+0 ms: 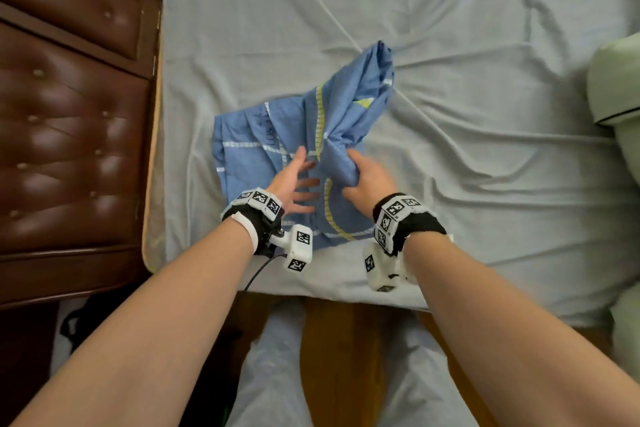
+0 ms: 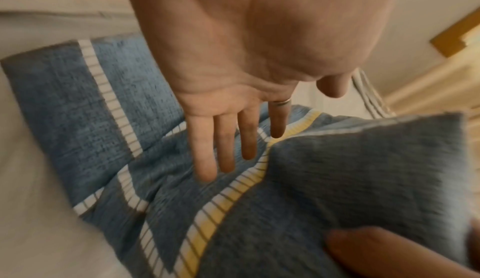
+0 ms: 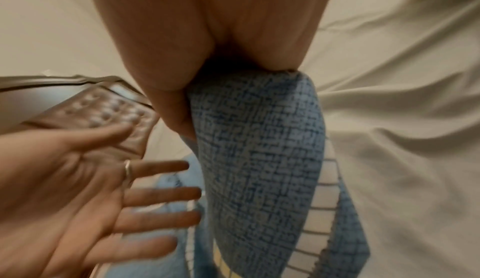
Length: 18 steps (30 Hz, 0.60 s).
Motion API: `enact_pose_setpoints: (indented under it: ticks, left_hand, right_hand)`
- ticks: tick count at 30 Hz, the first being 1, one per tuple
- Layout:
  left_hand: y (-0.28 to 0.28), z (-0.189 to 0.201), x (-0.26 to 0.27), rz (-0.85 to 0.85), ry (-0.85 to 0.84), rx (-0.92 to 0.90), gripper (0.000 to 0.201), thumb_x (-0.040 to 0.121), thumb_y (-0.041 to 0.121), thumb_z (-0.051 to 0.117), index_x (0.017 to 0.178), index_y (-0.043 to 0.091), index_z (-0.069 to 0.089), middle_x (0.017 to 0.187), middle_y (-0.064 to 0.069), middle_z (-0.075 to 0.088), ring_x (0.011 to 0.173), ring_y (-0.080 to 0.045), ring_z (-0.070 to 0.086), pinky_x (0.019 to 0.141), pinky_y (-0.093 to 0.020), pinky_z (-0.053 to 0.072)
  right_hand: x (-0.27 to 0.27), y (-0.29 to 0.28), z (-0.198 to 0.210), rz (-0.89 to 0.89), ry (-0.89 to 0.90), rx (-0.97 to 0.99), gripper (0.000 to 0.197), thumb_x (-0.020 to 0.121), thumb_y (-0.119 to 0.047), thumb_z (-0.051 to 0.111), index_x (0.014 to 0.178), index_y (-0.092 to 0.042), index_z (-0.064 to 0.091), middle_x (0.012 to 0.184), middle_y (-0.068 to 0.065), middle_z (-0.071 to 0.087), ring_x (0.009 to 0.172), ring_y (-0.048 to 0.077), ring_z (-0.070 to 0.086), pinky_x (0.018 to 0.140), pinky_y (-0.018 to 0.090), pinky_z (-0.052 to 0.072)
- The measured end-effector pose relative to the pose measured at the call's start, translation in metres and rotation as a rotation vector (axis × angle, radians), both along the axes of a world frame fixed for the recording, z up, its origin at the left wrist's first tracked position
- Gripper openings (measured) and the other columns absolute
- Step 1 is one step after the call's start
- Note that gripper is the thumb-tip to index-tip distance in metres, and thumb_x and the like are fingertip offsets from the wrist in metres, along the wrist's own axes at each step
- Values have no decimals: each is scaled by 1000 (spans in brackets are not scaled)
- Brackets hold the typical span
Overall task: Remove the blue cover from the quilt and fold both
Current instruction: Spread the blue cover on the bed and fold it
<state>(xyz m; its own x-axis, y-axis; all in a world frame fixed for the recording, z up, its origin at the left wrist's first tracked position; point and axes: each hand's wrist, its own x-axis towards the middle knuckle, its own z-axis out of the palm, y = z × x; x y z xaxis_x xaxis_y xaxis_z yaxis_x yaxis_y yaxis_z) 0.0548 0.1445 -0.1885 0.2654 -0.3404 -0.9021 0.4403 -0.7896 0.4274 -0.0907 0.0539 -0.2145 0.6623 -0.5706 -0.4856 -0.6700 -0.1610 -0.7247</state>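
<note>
Right hand [image 1: 369,180]: clenched round a gathered bunch of the blue cover [image 1: 301,146], raising it off the bed sheet [image 1: 485,45]. Left hand [image 1: 296,184]: fingers straight and spread, just above the cover's flat part. Cover: off the quilt, partly flat, partly bunched; folding apparently begun, not finished. Quilt: pale green bundle [image 1: 616,87] at the right edge, possibly it; fold state unclear.

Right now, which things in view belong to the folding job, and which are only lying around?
Belong to the job:
blue cover, partly folded on the bed
right hand, gripping a bunched part of it
left hand, open above it

Just lying about:
bed sheet
brown padded headboard
pale green bedding
</note>
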Motion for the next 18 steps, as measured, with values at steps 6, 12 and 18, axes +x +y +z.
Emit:
enact_pose_setpoints:
  ticks: [6,12,18]
  left_hand:
    - [63,42,98,52,-126,28,94,55,95,43,117,27,65,114,-2,69,106,-24,62,87,-45,52]
    - [145,9,204,-81,-299,43,44,81,45,75,110,19,55,112,-3,66,100,-21,63,72,-28,48]
    - [150,-52,227,-289,-559,-65,53,68,64,73,85,19,53,81,-3,69,76,-25,68,66,-33,53]
  right_hand:
    - [105,101,21,277,62,-53,71,73,-19,64,138,-36,41,128,8,59,113,33,59,88,44,53]
    - [188,195,-26,375,267,97,74,80,-25,60,145,-49,32,134,7,54,131,32,45,105,52,40]
    - [206,233,-74,440,354,159,68,85,-37,61,147,-48,33,158,-3,32,151,18,0,116,57,-8]
